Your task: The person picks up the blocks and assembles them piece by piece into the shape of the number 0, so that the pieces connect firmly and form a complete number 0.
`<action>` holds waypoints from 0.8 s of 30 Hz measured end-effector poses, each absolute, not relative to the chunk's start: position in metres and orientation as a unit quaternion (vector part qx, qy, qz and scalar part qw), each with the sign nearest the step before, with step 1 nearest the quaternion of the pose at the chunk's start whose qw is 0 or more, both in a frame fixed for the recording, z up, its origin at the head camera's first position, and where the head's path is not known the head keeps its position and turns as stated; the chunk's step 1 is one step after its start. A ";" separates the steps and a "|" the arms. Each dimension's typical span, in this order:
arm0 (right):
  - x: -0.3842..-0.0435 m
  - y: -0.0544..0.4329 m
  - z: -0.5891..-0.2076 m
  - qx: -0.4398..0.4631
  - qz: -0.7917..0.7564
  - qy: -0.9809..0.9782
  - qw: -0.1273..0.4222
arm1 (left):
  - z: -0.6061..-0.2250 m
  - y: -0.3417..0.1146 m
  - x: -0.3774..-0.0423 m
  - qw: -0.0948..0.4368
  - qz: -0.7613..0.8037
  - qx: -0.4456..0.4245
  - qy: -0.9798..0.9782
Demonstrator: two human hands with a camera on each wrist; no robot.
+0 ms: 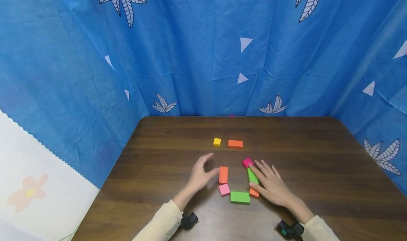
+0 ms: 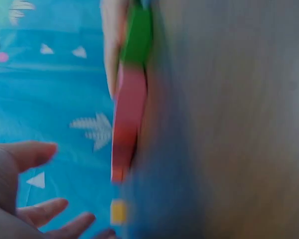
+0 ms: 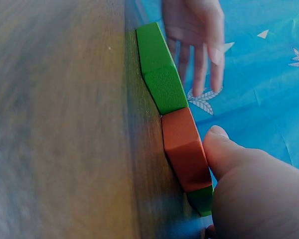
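Observation:
Several coloured blocks form a U shape on the table. My left hand [image 1: 199,175], fingers spread and slightly bent, is beside the upright-running orange block [image 1: 223,175]; its thumb tip comes close, and contact is unclear. Below that lies a pink block [image 1: 224,189], then a green block [image 1: 240,198] along the bottom. On the right side, my right hand [image 1: 274,186] lies with extended fingers over a line of blocks. Its index fingertip touches a magenta block [image 1: 247,162], beside a slanted green block [image 1: 252,175]. The thumb rests at a small orange block [image 3: 184,144], partly covered in the head view.
Farther back on the table [image 1: 178,135] sit a small yellow block [image 1: 217,142] and another orange block [image 1: 235,144]. A blue patterned curtain [image 1: 197,57] hangs behind the table and at its sides. Each wrist wears a black camera [image 1: 189,221].

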State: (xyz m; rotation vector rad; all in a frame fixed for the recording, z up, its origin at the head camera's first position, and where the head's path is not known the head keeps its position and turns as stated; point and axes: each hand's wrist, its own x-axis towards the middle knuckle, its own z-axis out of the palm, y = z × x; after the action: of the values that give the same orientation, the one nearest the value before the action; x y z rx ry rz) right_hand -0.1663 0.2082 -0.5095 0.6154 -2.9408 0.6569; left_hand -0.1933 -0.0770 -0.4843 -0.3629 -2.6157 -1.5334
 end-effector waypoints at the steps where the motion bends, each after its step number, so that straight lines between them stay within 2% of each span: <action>1: -0.166 0.209 -0.509 0.201 0.214 -0.955 0.034 | -0.480 -0.077 -0.201 0.049 -0.502 -0.110 -0.857; 6: -0.167 0.209 -0.510 0.206 0.213 -0.954 0.043 | -0.468 -0.077 -0.247 0.063 -0.494 -0.085 -0.863; 11: -0.166 0.209 -0.511 0.212 0.215 -0.953 0.039 | -0.473 -0.074 -0.283 0.043 -0.494 -0.063 -0.866; 17: -0.166 0.210 -0.511 0.210 0.216 -0.953 0.040 | -0.484 -0.067 -0.303 -0.005 -0.518 -0.032 -0.855; 24: -0.166 0.210 -0.511 0.208 0.218 -0.953 0.038 | -0.490 -0.063 -0.313 -0.020 -0.486 -0.034 -0.873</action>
State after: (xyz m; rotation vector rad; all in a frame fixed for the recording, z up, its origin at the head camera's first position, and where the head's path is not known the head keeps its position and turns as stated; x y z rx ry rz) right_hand -0.1663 0.2097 -0.5115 0.6396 -2.9237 0.6681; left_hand -0.3134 -0.0626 -0.4898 -0.1074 -2.7782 -1.5477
